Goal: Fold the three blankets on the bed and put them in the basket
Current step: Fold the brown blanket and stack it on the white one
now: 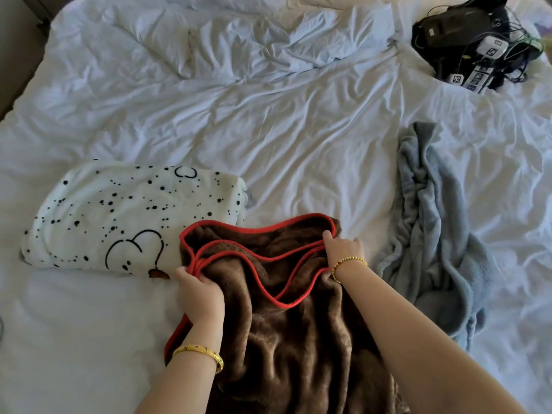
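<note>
On the rumpled white bed (268, 121), lower centre, our left hand (200, 291) and right hand (343, 249) pinch the brown blanket (298, 339)'s red hem; soft, limp, best gripped at corners.

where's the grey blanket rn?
In the head view, the grey blanket lies crumpled on the right side of the bed, just right of the brown blanket and nearer than the black cable pile.

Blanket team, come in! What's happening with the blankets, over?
Left grip pinching bunched red trim, right grip holding brown blanket edge. Spotted blanket folded. Grey blanket crumpled. No basket in view.
</note>
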`<state>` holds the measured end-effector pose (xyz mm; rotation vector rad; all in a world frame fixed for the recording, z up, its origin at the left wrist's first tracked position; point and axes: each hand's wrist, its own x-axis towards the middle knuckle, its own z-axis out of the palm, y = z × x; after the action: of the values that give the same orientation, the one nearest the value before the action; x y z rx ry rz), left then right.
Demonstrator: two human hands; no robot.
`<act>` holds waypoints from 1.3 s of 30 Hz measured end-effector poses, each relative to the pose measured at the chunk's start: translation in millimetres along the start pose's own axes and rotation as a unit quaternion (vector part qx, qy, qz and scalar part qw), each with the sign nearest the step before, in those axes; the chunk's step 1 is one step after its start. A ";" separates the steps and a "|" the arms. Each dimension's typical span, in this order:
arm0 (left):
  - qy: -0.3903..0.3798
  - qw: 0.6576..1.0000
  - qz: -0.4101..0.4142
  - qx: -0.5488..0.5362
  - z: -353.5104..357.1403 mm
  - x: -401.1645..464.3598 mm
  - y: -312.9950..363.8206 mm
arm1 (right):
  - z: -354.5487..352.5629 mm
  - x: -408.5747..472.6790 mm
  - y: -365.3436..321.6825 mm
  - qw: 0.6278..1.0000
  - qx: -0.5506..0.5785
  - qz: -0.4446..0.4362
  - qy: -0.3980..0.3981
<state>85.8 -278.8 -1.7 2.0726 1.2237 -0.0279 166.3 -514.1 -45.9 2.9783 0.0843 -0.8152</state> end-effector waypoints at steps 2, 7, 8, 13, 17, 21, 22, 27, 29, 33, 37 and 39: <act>-0.005 1.000 0.017 -0.003 4.9 -1.8 0.0 | 3.9 -0.6 0.6 0.999 -0.048 0.001 -0.003; -0.006 0.999 0.033 0.005 7.8 -4.0 -4.9 | 9.5 -7.7 5.2 0.989 -0.142 -0.021 0.019; -0.007 0.999 0.038 0.009 7.1 -5.1 -5.0 | 11.0 -9.6 5.8 0.989 -0.136 -0.046 0.031; -0.029 0.995 0.077 0.050 -0.5 -12.8 -0.3 | 6.5 -36.3 3.6 0.967 -0.103 -0.136 0.189; -0.067 0.985 0.127 0.093 -13.4 -22.9 0.7 | 2.9 -63.0 -9.1 0.982 -0.098 -0.137 0.079; -0.140 0.953 0.196 0.182 -36.0 -39.0 1.1 | -5.5 -99.0 -24.3 0.991 -0.073 -0.105 -0.040; -0.167 0.936 0.211 0.226 -43.6 -42.5 2.8 | -7.9 -109.3 -26.3 0.995 -0.029 -0.080 -0.060; -0.221 0.782 0.280 0.511 -89.3 -58.2 8.7 | -31.5 -158.2 -38.0 0.985 0.101 -0.003 -0.136; -0.201 0.777 0.277 0.529 -110.2 -65.0 15.6 | -52.1 -176.5 -42.2 0.977 0.189 0.030 -0.091; -0.257 0.926 0.220 0.168 -160.5 -77.5 68.8 | -124.0 -205.5 -46.0 0.905 0.399 0.120 0.084; -0.226 0.939 0.242 -0.097 -226.5 -101.3 145.9 | -223.7 -249.8 -51.2 0.706 0.658 0.086 0.248; -0.201 0.912 0.289 -0.210 -264.3 -114.7 185.8 | -284.2 -282.1 -49.6 0.610 0.713 0.045 0.342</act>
<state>80.5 -264.4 340.8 1.8421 0.3030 0.0741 64.7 -457.1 340.4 4.3258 -1.2765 0.9332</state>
